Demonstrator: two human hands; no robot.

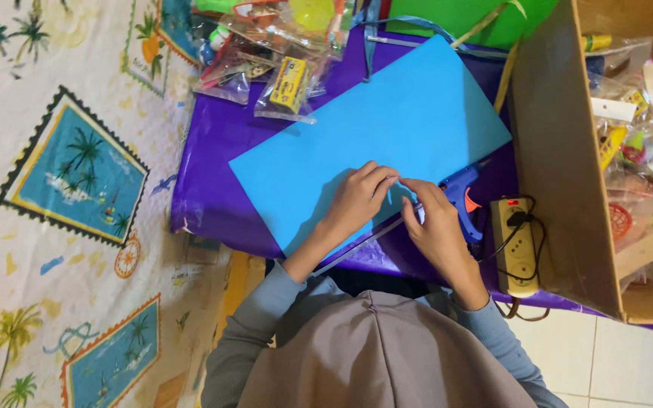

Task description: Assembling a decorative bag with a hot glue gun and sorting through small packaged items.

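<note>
A large light blue paper sheet lies on a purple cloth. My left hand rests on the sheet's near edge with fingers curled, pinching a thin strip or fold of the paper. My right hand meets it at the fingertips, gripping the same narrow strip, which runs down toward me. A blue glue gun lies just beyond my right hand, partly hidden by it.
A cream power strip with a black plug and a red light sits at the right. An open cardboard box of small packets stands beyond it. Plastic bags of trinkets lie at the far edge. A patterned mat covers the left.
</note>
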